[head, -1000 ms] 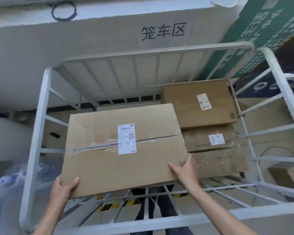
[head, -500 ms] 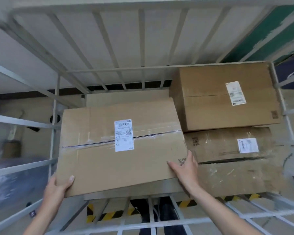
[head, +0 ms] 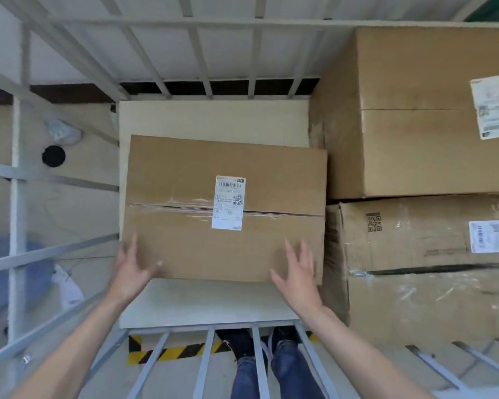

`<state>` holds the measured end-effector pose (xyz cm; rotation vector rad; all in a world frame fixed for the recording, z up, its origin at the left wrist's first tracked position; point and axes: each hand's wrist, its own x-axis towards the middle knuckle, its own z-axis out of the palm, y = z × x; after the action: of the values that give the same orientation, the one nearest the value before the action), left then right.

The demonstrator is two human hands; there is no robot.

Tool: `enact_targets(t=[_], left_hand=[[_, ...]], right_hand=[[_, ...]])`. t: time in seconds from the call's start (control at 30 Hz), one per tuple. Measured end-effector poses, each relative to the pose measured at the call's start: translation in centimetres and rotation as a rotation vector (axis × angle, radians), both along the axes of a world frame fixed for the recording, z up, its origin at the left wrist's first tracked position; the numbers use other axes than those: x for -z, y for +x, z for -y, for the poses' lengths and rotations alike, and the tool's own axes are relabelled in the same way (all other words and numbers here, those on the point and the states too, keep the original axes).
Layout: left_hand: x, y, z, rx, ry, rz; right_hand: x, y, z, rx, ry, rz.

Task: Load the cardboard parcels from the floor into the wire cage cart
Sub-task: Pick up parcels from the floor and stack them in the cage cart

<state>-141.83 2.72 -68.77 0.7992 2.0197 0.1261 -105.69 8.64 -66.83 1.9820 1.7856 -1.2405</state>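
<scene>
The cardboard parcel (head: 185,249) lies flat on a pale board (head: 213,303) inside the wire cage cart (head: 185,23), beside two stacked boxes (head: 415,145). Its white label (head: 228,202) shows a barcode and QR code; the print is too small to read. The left hand (head: 130,272) and right hand (head: 297,280) have their fingers spread at its near corners.

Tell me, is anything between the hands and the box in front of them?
Nothing visible. The left hand and right hand are open at the near edge of the cardboard parcel, which already lies inside the wire cage cart.
</scene>
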Motion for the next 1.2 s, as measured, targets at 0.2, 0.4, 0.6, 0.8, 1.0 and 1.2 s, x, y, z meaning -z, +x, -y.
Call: enact_targets(t=[0.2,0.4,0.6,0.8,1.0,1.2], left_hand=[[3.3,4.7,2.2,0.656,-0.018,-0.333],[4.8,5.8,0.3,0.687,-0.062,-0.411],[4.9,5.7,-7.1,0.634,-0.052,-0.421],[4.9,4.7,-14.1,0.612,-0.016,-0.410],[5.3,4.3,-17.9,0.575,-0.014,-0.398],[4.6,4.4,-18.3,0.568,-0.043,-0.381]], right_hand=[[3.5,0.0,0.9,-0.465,-0.190,0.305],[5.1,0.9,-1.8,-0.486,-0.055,0.370],[5.2,0.5,-9.4,-0.500,0.007,0.339],[5.3,0.0,-15.7,-0.502,0.053,0.316],[5.3,0.0,-20.6,-0.496,0.054,0.261],[5.1,0.3,-20.1,-0.505,0.085,0.237]])
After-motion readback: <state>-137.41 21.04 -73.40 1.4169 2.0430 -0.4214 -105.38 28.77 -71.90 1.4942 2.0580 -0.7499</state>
